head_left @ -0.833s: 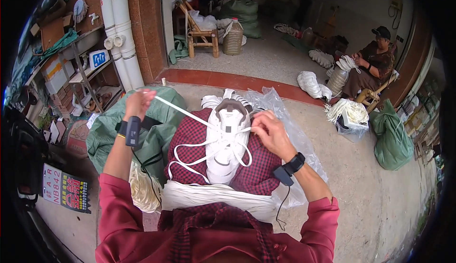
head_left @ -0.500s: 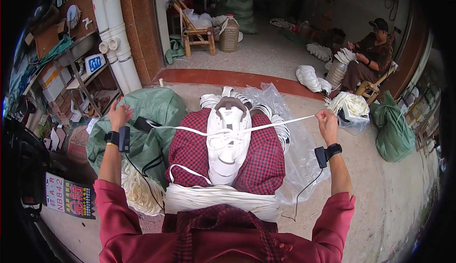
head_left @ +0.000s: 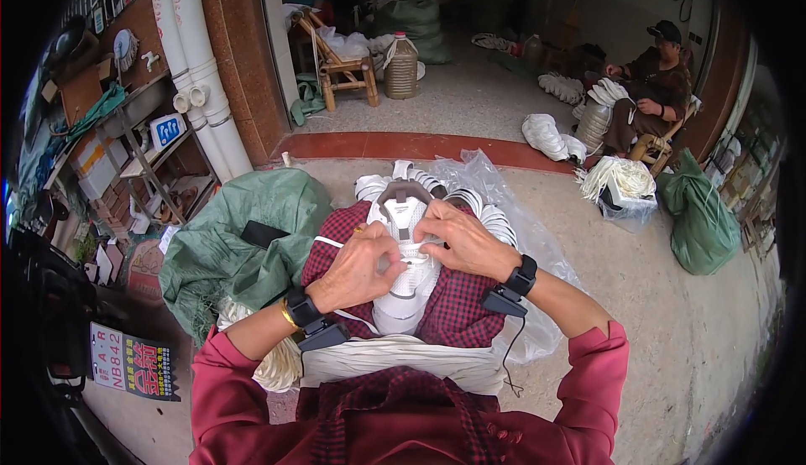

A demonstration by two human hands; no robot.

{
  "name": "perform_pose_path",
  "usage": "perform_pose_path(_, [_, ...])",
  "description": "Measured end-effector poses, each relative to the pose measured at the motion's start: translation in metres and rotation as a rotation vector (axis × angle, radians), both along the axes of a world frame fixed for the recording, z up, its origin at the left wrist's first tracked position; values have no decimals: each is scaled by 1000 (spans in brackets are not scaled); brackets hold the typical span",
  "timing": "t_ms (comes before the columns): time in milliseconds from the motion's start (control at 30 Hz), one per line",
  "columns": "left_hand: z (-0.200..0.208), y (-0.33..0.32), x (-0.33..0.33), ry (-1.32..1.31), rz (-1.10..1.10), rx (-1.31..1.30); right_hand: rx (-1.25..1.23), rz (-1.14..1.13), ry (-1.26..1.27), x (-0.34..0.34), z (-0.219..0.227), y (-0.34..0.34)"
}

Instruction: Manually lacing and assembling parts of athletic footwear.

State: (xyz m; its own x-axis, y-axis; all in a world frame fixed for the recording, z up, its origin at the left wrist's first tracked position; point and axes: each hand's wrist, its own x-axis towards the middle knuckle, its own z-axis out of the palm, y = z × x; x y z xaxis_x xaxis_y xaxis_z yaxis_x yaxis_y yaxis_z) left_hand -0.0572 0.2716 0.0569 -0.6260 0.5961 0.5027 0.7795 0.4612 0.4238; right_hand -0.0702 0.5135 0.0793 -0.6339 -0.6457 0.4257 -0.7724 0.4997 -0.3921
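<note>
A white sneaker lies in my lap on red-and-black checked cloth, its toe toward me. My left hand is closed over its left side, fingertips pinched at the lacing. From the other side my right hand reaches over the tongue, thumb and finger pinched close to the left fingertips. Both hands grip the white shoelace there, though the fingers hide most of it. A loose length of flat white lace shows beside my left hand.
Bundled white laces lie across my lap, more beyond the shoe. A green woven sack with a dark phone-like object stands left. Clear plastic, a lace-filled box and another green sack are right. A person sits far right.
Both hands have come in from wide apart to the middle of the sneaker. The lace that was stretched straight across it is now mostly hidden under the fingers.
</note>
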Motion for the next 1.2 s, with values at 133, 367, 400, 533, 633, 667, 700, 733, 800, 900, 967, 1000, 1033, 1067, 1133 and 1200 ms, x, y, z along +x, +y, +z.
perform_pose_path(133, [26, 0, -4, -611, -29, 35, -16, -1, -148, -3, 3, -1])
perform_pose_path(367, [34, -20, -21, -98, -99, -136, -32, 6, -99, -4, -11, -7])
perform_pose_path(400, [36, -20, -23, -56, -57, -227, -19, 20, -100, -3, -13, -5])
perform_pose_path(533, [32, -31, -31, -470, -261, 53, -57, 13, -155, -2, -13, 0])
perform_pose_path(633, [24, -29, -22, -696, -280, 231, -62, 9, -159, -5, -16, 1])
perform_pose_path(667, [22, -27, -19, -721, -288, 289, -67, 11, -156, -5, -17, 1])
perform_pose_path(700, [22, -27, -14, -728, -273, 249, -87, 9, -170, -4, -18, 1])
perform_pose_path(733, [24, -25, -13, -727, -270, 248, -106, 8, -186, -3, -17, 0])
perform_pose_path(800, [28, -20, -10, -609, -266, 180, -96, 8, -183, -3, -16, 0])
perform_pose_path(900, [22, -15, -12, -546, -301, 222, -103, 39, -179, -6, -19, 3])
perform_pose_path(967, [22, -16, -14, -457, -262, 247, -112, 53, -183, -7, -20, 4])
perform_pose_path(1000, [32, -14, -12, -391, -200, 225, -112, 55, -185, -6, -20, 4])
perform_pose_path(1033, [30, -14, -14, -416, -173, 274, -123, 58, -180, -5, -20, 5])
perform_pose_path(1067, [29, -15, -12, -417, -172, 273, -135, 61, -175, -4, -20, 6])
perform_pose_path(1133, [29, -18, -12, -687, -256, 347, -131, 67, -160, -6, -24, 6])
perform_pose_path(1200, [24, -20, -16, -720, -251, 344, -132, 68, -154, -7, -25, 7])
